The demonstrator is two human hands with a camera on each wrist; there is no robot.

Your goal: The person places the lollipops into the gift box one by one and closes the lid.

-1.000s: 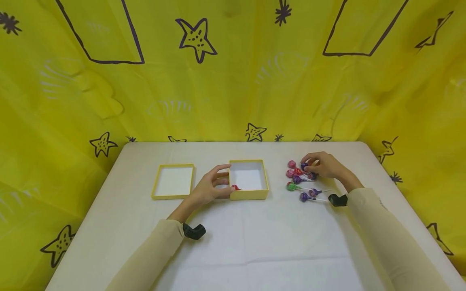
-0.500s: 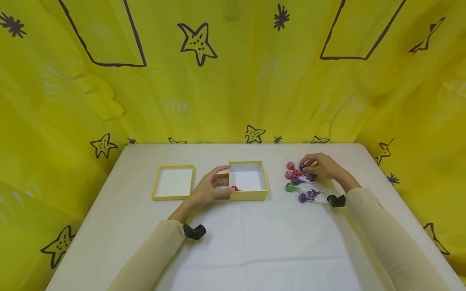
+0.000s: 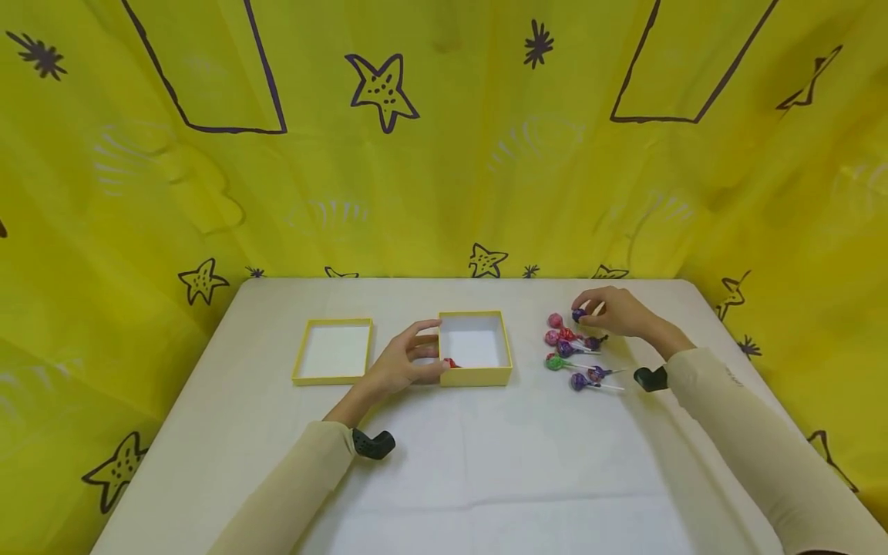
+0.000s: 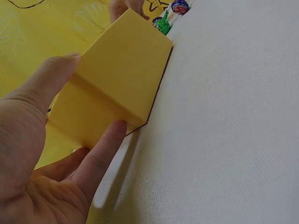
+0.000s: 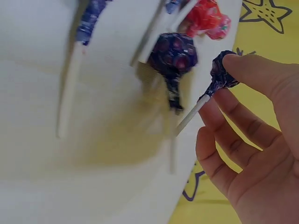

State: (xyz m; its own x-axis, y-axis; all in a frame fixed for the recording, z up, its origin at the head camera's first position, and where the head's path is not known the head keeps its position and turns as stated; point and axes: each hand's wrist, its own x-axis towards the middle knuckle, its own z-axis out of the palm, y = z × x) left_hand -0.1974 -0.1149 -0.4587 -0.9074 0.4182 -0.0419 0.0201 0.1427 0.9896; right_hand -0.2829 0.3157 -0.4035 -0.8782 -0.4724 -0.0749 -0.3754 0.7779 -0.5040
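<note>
At the right of the table, the right hand [image 3: 617,312] pinches a dark purple lollipop [image 5: 218,74] by its wrapped head between thumb and fingers, its white stick pointing down. The left hand [image 3: 398,364] grips the left side of a yellow box [image 3: 475,376], thumb at the near corner and fingers along the side wall. Inside the open box a red lollipop [image 3: 452,363] shows partly beside the thumb. In the left wrist view the left hand's [image 4: 60,140] thumb and fingers touch the yellow box [image 4: 124,60].
Several lollipops lie right of the box, among them a green one [image 3: 555,361], a pink one [image 3: 555,320] and a purple one [image 3: 579,381]. A shallow yellow-rimmed lid [image 3: 333,380] lies left of the box. A yellow curtain [image 3: 444,193] hangs behind the white-covered table [image 3: 541,455].
The right hand has lifted the dark purple lollipop slightly away from the others, uncovering another dark one beneath. The left hand keeps its hold on the box.
</note>
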